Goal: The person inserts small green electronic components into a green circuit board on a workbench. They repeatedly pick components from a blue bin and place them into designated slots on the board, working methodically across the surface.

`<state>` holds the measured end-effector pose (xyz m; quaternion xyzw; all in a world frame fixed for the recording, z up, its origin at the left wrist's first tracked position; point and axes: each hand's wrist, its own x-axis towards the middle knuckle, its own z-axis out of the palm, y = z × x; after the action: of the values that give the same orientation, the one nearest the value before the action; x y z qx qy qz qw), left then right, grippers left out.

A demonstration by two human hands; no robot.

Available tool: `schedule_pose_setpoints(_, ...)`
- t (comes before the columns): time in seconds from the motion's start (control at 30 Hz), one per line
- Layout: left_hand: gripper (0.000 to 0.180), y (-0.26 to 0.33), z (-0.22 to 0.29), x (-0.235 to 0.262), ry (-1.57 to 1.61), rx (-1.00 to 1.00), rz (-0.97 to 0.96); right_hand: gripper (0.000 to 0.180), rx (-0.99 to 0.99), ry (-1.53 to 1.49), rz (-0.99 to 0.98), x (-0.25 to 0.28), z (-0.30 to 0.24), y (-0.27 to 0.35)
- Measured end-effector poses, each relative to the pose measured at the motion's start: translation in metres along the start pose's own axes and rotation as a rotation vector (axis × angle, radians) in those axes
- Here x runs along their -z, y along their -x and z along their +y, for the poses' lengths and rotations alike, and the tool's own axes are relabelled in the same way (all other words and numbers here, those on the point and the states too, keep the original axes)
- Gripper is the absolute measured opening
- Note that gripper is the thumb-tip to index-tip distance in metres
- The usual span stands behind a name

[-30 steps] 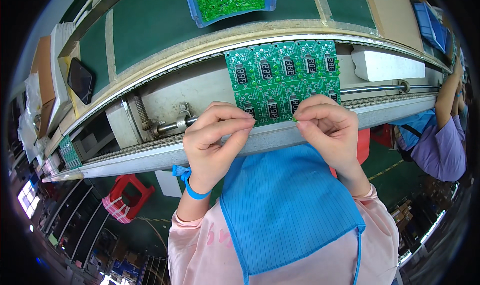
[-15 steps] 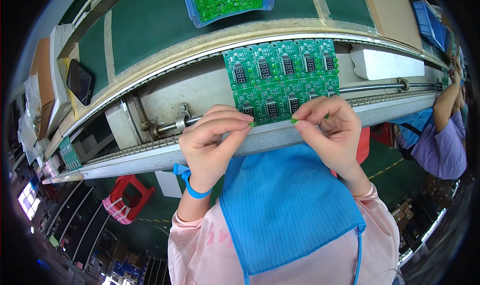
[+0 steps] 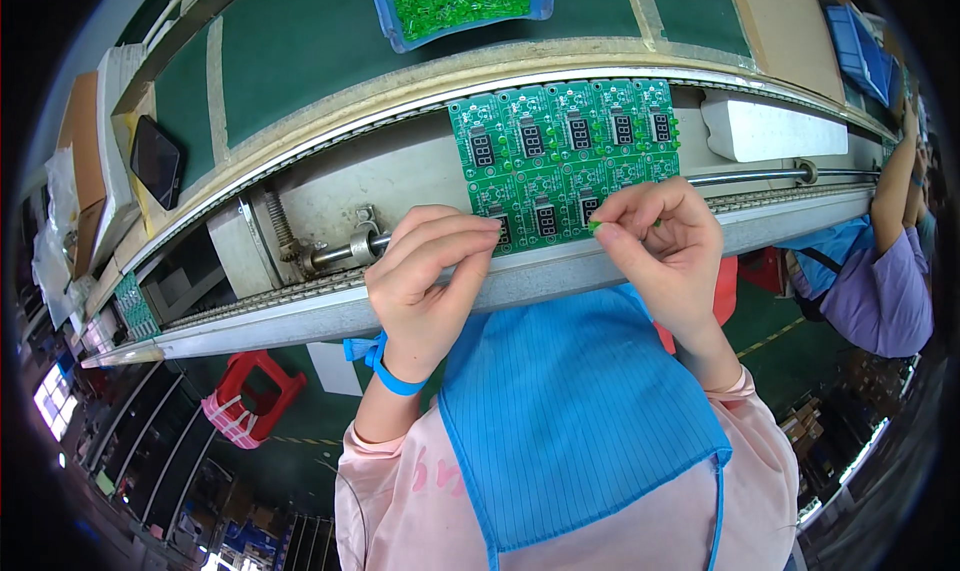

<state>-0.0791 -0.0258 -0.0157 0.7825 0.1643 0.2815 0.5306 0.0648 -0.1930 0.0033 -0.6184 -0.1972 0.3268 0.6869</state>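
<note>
A green circuit board panel [image 3: 515, 183] lies across the rails of the conveyor, carrying several dark digit displays. Along its right side, small green LEDs [image 3: 675, 131] stand in it. My left hand [image 3: 420, 286] is closed in a pinch at the panel's near left corner; its fingertips cover most of what they hold, a green LED in the earlier picture. Over the near right part of the panel, my right hand [image 3: 668, 251] pinches a green LED [image 3: 595, 227] between thumb and forefinger. More green shows among its curled fingers.
Beyond the conveyor, a blue bin [image 3: 545, 9] holds many green LEDs. A dark phone-like device [image 3: 158, 164] lies at the left, and white foam [image 3: 775, 129] at the right. The metal front rail [image 3: 300, 313] runs before me. Another person [image 3: 875, 281] sits at the far right.
My left fingertips have moved up and slightly left onto the panel's near corner, hiding the LED there. My right fingertips have risen slightly with their LED.
</note>
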Motion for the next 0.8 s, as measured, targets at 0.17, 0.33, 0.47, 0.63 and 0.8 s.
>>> schedule_pose_setpoints(0.17,0.017,0.000,-0.002,-0.001,-0.051,0.001,0.010,0.019,0.032,0.193,0.045,0.000,0.003,-0.003)
schedule_pose_setpoints(0.33,0.019,0.001,0.000,-0.005,-0.179,-0.003,0.036,0.017,0.235,0.700,-0.019,-0.002,0.009,-0.008)
schedule_pose_setpoints(0.47,0.020,0.000,0.001,-0.007,-0.220,-0.011,0.042,0.019,0.311,0.840,-0.083,-0.005,0.012,-0.011)
schedule_pose_setpoints(0.63,0.021,0.001,0.000,-0.007,-0.247,-0.022,0.031,0.020,0.303,0.916,-0.152,-0.006,0.008,-0.013)
schedule_pose_setpoints(0.8,0.023,0.002,-0.002,-0.008,-0.247,-0.040,0.017,0.017,0.292,0.968,-0.212,-0.006,0.001,-0.015)
